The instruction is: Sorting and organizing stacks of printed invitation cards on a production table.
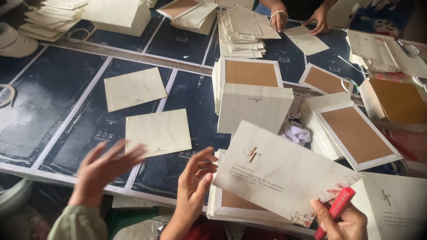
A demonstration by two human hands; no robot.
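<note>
Dark tabletop [58,89] crowded with cream card stacks [253,106]; left hand [194,180] released, right hand [344,222] grasping red marker [336,209]

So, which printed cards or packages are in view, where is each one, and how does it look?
Printed card: lower centre, tilted, held in the right hand; cream rectangle, gold emblem, floral corner.
Second printed card: lower right; cream, dark emblem.
Cream envelopes: flat on the dark table; tiny print near the bottom edge.
</note>
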